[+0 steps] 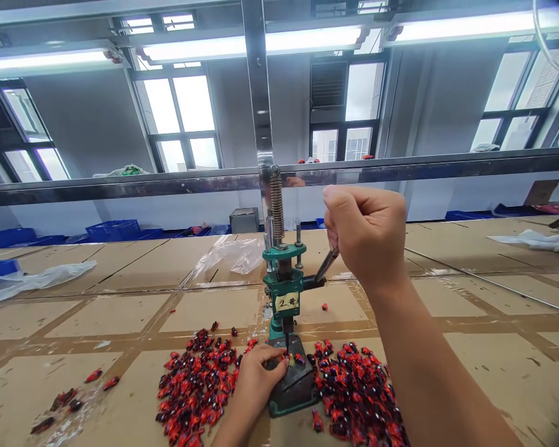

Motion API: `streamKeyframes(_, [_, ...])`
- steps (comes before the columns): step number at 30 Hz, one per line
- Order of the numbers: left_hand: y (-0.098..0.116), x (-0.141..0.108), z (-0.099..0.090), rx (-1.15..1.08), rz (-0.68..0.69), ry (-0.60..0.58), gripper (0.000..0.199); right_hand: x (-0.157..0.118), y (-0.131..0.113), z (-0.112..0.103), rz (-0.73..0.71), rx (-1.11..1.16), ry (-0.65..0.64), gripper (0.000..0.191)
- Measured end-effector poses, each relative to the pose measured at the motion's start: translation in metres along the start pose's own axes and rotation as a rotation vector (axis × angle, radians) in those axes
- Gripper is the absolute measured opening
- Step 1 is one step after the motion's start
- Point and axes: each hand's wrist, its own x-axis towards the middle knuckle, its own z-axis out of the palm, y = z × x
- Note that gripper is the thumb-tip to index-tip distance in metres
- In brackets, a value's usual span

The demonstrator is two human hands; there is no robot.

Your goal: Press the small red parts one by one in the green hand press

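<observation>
A green hand press [286, 288] with a yellow "2#" label stands on the cardboard-covered table. My right hand [368, 233] is closed round the press's lever, high at the right of the spring. At the press base, my left hand [263, 369] has thumb and forefinger pinched beside the tip of the ram; what lies between them is too small to make out. One small red and black piece [299, 359] rests on the base, just right of the fingertips. Piles of such pieces lie left [198, 385] and right [356, 391] of the press.
Several loose pieces [93, 375] lie at the left. Clear plastic [246, 256] is behind the press, near a metal post [261, 112] and crossbar [190, 181]. A thin rod [489, 279] crosses the table at the right. Blue bins [114, 230] stand beyond the table.
</observation>
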Motion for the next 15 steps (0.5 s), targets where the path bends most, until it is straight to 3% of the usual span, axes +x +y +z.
streamKeyframes(5, [-0.003,-0.001,-0.001,-0.017,0.020,-0.036,0.020,-0.004,0.000,0.000,0.007,0.000,0.001,0.050])
streamKeyframes(12, [-0.009,-0.001,0.005,-0.076,0.083,0.042,0.015,0.004,0.001,-0.001,0.040,-0.004,-0.012,0.050])
streamKeyframes(15, [-0.010,-0.001,0.005,-0.057,0.093,0.067,0.013,-0.032,-0.008,-0.014,0.099,-0.040,-0.018,0.047])
